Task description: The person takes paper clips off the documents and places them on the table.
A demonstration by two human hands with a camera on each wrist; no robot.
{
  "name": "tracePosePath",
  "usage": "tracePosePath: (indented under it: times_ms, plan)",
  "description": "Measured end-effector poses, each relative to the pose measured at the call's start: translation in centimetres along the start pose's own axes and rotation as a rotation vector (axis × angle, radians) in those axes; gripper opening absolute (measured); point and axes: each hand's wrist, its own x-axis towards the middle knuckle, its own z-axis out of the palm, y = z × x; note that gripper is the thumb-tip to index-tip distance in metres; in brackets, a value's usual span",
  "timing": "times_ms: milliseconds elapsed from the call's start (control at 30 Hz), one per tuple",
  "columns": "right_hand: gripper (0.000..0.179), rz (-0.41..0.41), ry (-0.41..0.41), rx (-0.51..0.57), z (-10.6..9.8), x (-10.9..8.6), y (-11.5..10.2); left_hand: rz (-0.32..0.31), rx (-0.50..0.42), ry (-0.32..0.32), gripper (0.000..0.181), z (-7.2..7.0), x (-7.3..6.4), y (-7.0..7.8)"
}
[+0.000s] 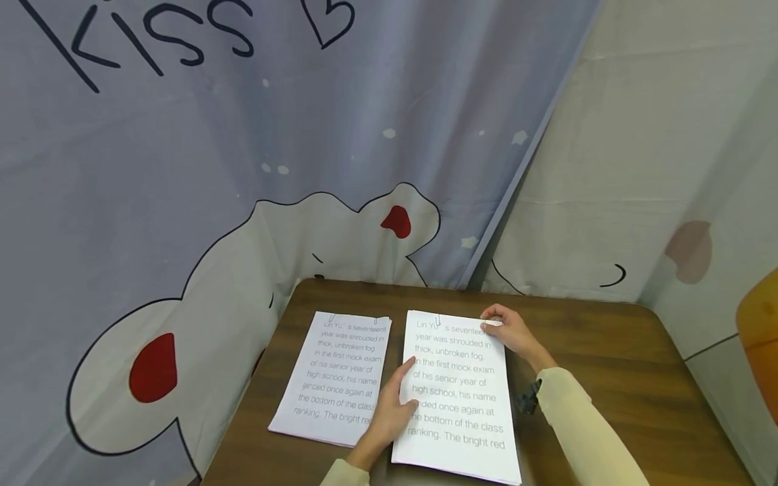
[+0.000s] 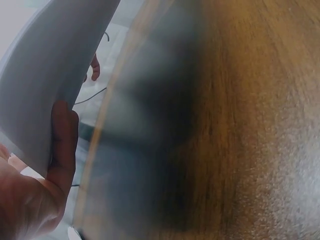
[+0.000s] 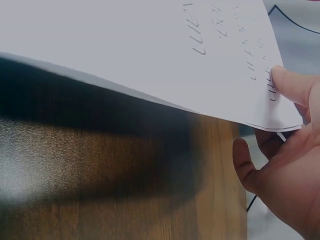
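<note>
A stack of white printed sheets (image 1: 456, 385) is held between both hands, raised off the table in the wrist views. My left hand (image 1: 392, 412) grips its left edge; in the left wrist view the fingers (image 2: 64, 135) lie against the back of the sheets. At the top right corner my right hand (image 1: 513, 334) pinches the stack, with the thumb (image 3: 292, 85) on the printed face and other fingers behind it. One paper clip (image 1: 437, 320) sits on the top edge. Left of this lies a second printed stack (image 1: 340, 378), also with clips on its top edge.
The brown wooden table (image 1: 583, 364) lies beneath everything. Behind its far edge hangs a grey-blue curtain (image 1: 340, 121) with cartoon drawings, and a white curtain (image 1: 608, 169) covers the right side. A dark device (image 1: 529, 398) is on the right wrist.
</note>
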Motion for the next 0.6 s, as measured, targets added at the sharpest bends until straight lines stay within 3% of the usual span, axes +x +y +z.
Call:
tracePosePath:
  times_ms: [300,600]
  plan:
    - [0.021,0.012,0.021,-0.029,0.13,-0.39,0.07,0.010,0.020,0.002,0.091,0.23,-0.10,-0.12]
    - [0.024,-0.012,0.038,0.019,0.19,-0.33,0.19,-0.011,0.032,0.019,0.091,0.29,-0.11,-0.49]
